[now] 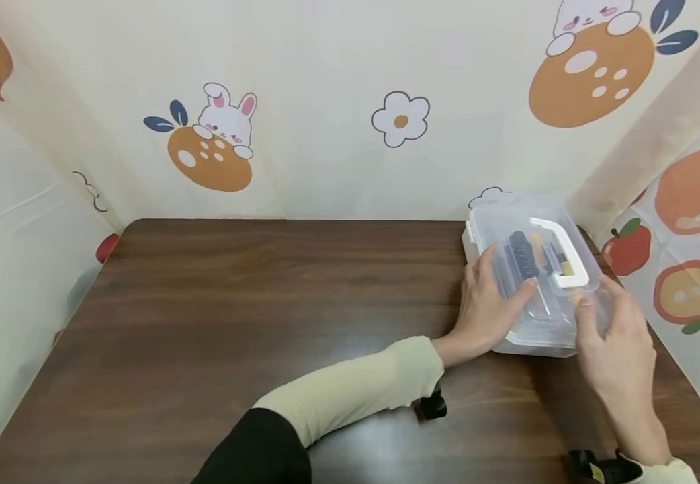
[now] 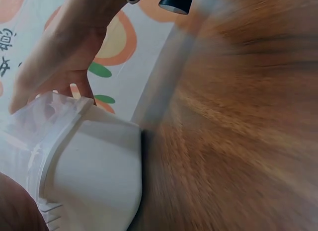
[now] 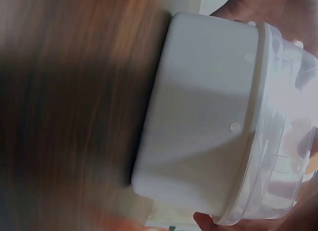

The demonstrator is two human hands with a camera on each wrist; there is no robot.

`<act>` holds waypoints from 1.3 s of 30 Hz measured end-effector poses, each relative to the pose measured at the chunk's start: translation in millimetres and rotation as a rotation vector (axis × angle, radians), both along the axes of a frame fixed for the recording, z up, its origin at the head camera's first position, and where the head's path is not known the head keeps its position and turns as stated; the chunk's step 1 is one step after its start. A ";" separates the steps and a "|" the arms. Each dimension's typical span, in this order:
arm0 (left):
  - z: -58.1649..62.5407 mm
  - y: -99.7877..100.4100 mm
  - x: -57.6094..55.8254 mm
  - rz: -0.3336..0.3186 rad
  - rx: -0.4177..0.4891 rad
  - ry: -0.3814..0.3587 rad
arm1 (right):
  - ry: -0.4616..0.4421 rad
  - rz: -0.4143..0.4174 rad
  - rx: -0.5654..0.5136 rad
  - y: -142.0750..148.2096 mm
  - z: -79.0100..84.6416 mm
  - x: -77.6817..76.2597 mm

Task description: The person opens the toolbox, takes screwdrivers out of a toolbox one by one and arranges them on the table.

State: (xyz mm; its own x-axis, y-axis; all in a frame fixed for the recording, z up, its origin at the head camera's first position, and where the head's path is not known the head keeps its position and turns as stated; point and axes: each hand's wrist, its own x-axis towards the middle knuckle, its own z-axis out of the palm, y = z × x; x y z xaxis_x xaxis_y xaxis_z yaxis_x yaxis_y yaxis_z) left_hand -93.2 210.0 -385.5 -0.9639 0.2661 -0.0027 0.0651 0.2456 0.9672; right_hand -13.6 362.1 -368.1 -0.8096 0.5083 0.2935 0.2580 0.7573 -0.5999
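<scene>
A storage box [image 1: 540, 329] with a white base and a clear lid sits at the right of the table. Its lid carries a white handle [image 1: 575, 259], and dark and yellow items show blurrily through the plastic. My left hand [image 1: 486, 306] grips the left side, thumb over the lid and fingers along the edge. On the opposite side my right hand [image 1: 619, 343] holds the box, its thumb near the front right corner. From the left wrist, the white base [image 2: 99, 161] shows low on the wood. The right wrist view shows the base's plain front wall [image 3: 198, 107].
The brown wooden table [image 1: 253, 302] stretches left of the box. A cream wall covering [image 1: 326, 154] with rabbit and flower prints stands behind. Fruit-patterned sheeting [image 1: 688, 228] runs close along the right table edge; another pale sheet [image 1: 17, 255] borders the left.
</scene>
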 end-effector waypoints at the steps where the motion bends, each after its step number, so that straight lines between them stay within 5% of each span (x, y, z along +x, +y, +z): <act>1: -1.2 -4.3 0.4 -0.002 0.008 -0.005 | 0.000 0.002 0.005 -3.9 -0.9 0.7; 20: -4.3 -61.5 8.6 -0.024 0.100 -0.071 | 0.012 0.105 0.087 -53.3 -4.2 15.7; 39: -3.7 -111.4 19.2 -0.027 0.132 -0.027 | 0.067 0.211 0.102 -91.0 -2.5 25.7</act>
State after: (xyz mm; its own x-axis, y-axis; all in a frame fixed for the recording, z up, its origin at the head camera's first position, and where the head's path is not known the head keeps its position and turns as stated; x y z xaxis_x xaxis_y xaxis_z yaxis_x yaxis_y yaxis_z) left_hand -74.0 98.6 -389.2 -0.9565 0.2917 0.0085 0.0439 0.1149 0.9924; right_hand 12.2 271.1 -370.6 -0.8719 0.2948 0.3910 0.0498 0.8477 -0.5282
